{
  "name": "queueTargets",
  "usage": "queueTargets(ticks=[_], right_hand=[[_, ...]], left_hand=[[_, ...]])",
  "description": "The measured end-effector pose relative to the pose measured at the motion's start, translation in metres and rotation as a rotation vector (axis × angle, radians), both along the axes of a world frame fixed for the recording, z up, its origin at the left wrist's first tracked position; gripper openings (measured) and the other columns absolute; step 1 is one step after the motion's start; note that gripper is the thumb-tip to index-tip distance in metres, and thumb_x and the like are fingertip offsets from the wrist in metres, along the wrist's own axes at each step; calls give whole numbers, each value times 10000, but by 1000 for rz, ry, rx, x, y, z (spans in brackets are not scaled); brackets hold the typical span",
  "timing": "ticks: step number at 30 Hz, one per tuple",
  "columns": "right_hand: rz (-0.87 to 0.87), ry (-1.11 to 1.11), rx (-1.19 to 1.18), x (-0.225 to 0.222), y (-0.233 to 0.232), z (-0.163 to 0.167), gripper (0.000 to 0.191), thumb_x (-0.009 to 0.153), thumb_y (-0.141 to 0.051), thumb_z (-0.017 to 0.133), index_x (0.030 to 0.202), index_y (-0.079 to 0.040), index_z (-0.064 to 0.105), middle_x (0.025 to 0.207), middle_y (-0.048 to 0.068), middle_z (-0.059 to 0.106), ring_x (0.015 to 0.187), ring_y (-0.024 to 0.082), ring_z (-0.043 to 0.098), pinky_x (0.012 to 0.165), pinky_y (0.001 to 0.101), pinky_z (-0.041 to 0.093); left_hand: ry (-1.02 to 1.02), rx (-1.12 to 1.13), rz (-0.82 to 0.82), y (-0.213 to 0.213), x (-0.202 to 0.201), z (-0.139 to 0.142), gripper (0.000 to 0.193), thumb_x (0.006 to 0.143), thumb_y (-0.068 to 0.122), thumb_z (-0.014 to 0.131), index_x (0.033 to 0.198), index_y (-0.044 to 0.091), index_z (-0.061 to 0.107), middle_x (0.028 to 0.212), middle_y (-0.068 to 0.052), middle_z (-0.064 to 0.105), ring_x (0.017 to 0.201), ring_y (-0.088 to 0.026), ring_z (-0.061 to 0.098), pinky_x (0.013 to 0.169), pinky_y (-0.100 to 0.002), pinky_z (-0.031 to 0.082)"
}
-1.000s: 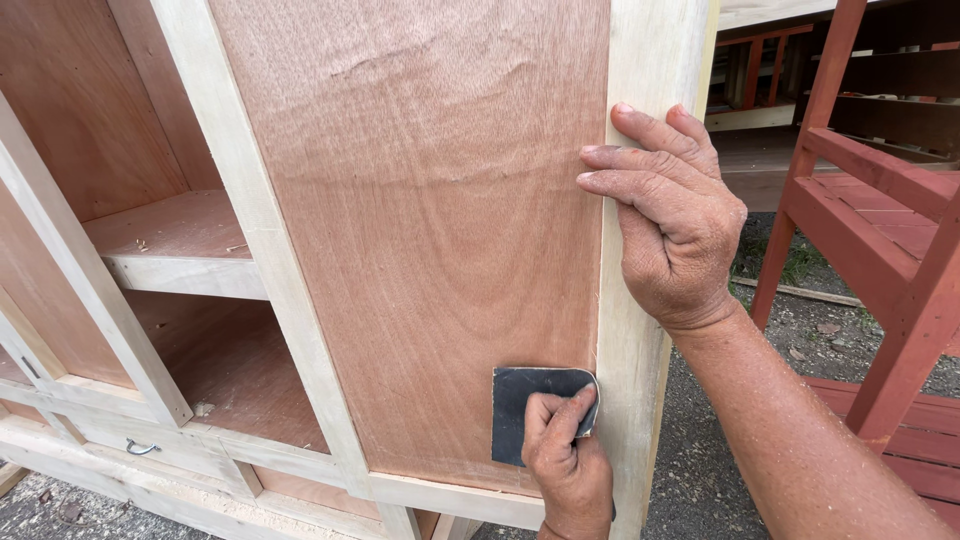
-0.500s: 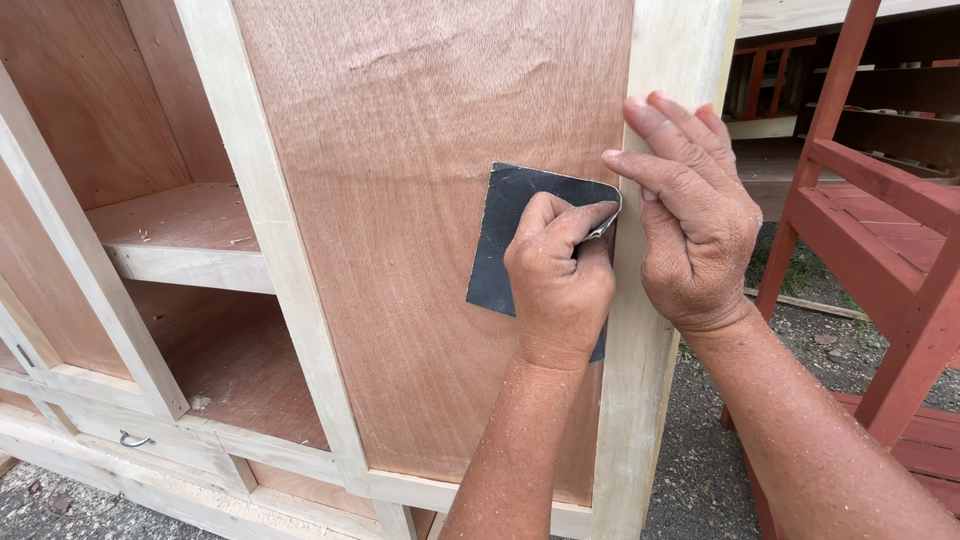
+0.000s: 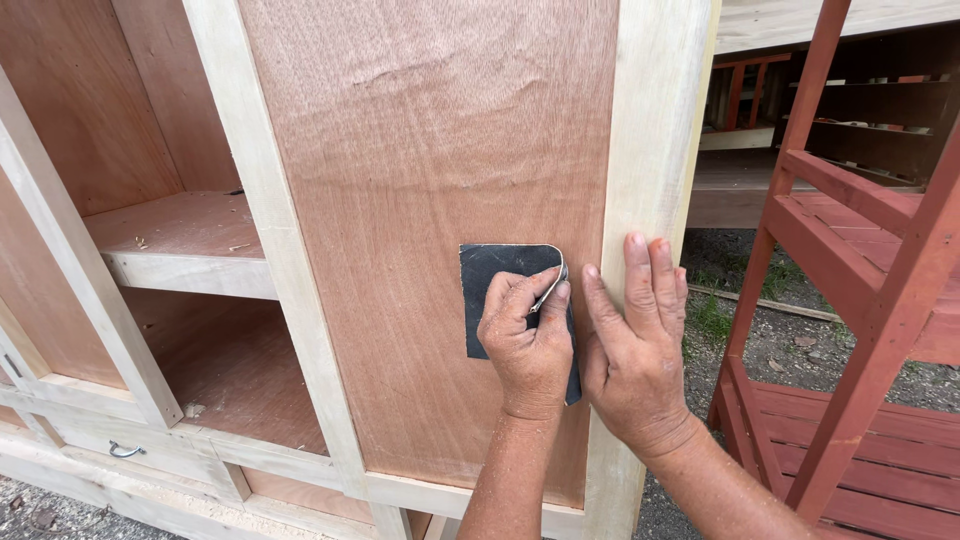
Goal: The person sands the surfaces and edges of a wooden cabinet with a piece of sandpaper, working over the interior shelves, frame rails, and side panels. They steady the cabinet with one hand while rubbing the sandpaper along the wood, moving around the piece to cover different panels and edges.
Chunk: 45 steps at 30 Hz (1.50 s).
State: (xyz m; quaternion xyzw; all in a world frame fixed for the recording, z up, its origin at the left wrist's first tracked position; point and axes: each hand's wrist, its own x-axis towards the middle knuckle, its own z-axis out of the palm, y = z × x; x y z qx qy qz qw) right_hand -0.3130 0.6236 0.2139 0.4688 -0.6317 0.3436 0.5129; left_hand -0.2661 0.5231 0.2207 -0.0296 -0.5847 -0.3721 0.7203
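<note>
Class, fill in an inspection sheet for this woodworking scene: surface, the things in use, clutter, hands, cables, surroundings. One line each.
Surface: reddish-brown plywood cabinet panel in a pale unpainted wooden frame, standing upright; wavy grain near the top.
Things in use: dark rectangular sheet of sandpaper, pressed flat on the panel, one corner curled up.
Clutter: small wood chips on the pale open shelf; a small metal handle on the lower rail.
Hands: left hand presses the sandpaper; right hand lies flat on the frame beside it.
Cables: nothing seen.
Surroundings: red-painted wooden rack at right, gravel ground with some weeds.
</note>
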Motion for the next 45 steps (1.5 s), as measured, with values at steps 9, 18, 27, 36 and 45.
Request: queueTargets(ticks=[9,18,27,36,45], right_hand=[[117,-140,-88,22,-2,-32,413,848,66,555,1252,28,634,1650,327,230,1574,478,129,1284,600,112],[83,-170,-61,17,3,-37,469,804,112,530,1257,80,650,1646,325,252,1575,466,173,1290,569,159],[74,-174,-39,26,8,-53,421,765,113,535,1150,73,700,1626,337,250,1548,493,176,1253,561,209],[75,-189,-1,34,12,-53,430,774,89,563,1194,117,650,1606,376,220,1528,527,167,1222,582,209],[19,-175,-5,33,12,-47,410,729,-18,742,1129,42,674,1574,365,271,1487,489,264,1190,545,276]], left_hand=[[-47,-19,-5,-6,1,-1,130,884,21,781,1012,36,758,864,-27,620,774,-117,606,672,-253,503],[-120,-76,9,-10,8,-1,119,889,53,781,1005,57,755,860,-19,635,735,-106,601,611,-254,499],[-123,-100,5,-12,8,-2,116,892,56,780,1004,61,751,847,-16,622,707,-105,586,580,-260,486],[-94,-121,13,-13,7,-4,124,895,54,781,1015,62,749,851,-11,620,725,-102,591,598,-258,490],[-101,-114,2,-14,5,-5,98,911,71,778,1006,67,753,860,-1,635,729,-90,597,590,-245,495]])
